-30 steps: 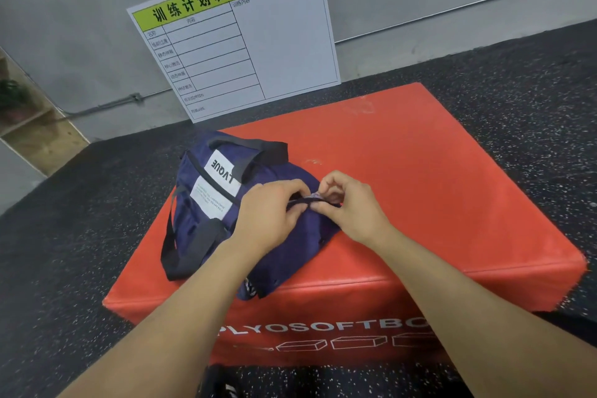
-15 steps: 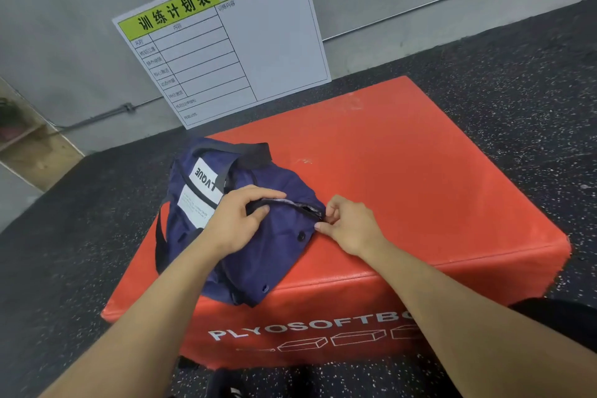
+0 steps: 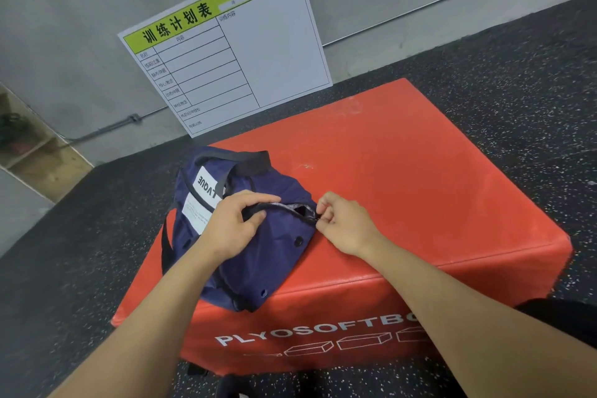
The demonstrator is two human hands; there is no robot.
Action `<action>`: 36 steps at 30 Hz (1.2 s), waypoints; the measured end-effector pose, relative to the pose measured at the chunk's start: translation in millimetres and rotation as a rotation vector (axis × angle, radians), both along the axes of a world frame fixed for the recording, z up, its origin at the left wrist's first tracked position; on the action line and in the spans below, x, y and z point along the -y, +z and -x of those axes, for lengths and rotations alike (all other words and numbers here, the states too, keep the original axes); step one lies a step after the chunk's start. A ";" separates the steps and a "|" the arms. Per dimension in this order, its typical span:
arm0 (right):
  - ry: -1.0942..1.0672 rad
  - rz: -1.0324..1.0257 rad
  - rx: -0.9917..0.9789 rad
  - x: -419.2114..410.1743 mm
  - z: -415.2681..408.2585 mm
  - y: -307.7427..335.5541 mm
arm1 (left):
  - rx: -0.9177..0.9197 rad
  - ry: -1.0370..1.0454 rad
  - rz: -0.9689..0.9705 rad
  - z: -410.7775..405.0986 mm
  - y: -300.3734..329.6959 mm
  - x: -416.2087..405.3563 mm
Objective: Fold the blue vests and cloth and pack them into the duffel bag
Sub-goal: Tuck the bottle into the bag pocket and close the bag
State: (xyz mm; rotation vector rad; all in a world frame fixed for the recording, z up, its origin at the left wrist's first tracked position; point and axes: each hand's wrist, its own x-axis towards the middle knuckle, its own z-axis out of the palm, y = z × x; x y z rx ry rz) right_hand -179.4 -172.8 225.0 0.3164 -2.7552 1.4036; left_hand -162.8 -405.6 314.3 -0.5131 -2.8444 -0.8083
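A navy blue duffel bag [image 3: 258,252] with black straps and white labels lies on the left part of the red plyo box [image 3: 403,187]. My left hand [image 3: 232,223] grips the bag's top fabric beside the zipper line. At the bag's right end my right hand [image 3: 339,220] pinches the zipper pull. A short gap in the zipper shows between my two hands. No vests or cloth are visible outside the bag.
A white training-plan board [image 3: 226,52] with a green header leans on the grey wall behind the box. Black speckled rubber floor [image 3: 517,90] surrounds the box. A wooden shelf [image 3: 29,145] stands at the far left.
My right hand has drawn the zipper pull rightward, away from my left hand, to the bag's right end. The left hand kept its hold on the fabric.
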 end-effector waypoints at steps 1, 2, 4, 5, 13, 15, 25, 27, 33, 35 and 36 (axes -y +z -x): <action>0.003 0.001 -0.017 0.0 -1.3 3.6 | -0.004 -0.003 0.001 -0.2 0.4 -0.1; 0.005 0.009 -0.033 0.3 -2.4 7.0 | -0.010 -0.008 0.003 -0.3 0.9 -0.4; 0.013 0.040 -0.066 1.8 -4.6 13.1 | -0.033 -0.023 0.017 -0.6 1.8 -1.5; 0.021 0.059 -0.083 2.5 -5.8 16.3 | -0.048 -0.029 0.025 -0.8 2.3 -2.2; 0.036 -0.064 -0.243 10.1 -8.7 22.5 | -0.240 -0.033 0.284 -4.0 7.8 -19.9; 0.043 -0.010 -0.243 11.8 -10.2 22.0 | -0.253 -0.034 0.387 -3.0 7.1 -31.0; -0.076 -0.018 0.057 -1.6 -3.7 5.8 | -0.228 0.022 0.361 10.2 -4.1 -36.8; -0.067 0.077 0.029 -1.6 -6.4 11.2 | -0.232 0.019 0.346 9.4 -3.9 -39.0; 0.005 0.236 -0.164 7.6 -17.4 33.5 | -0.237 -0.018 0.323 7.5 0.0 -45.9; 0.022 0.220 -0.250 9.2 -18.5 36.9 | -0.238 -0.032 0.322 6.5 0.8 -47.7; 0.030 0.193 -0.293 9.7 -18.5 37.9 | -0.236 -0.035 0.322 6.2 1.2 -48.0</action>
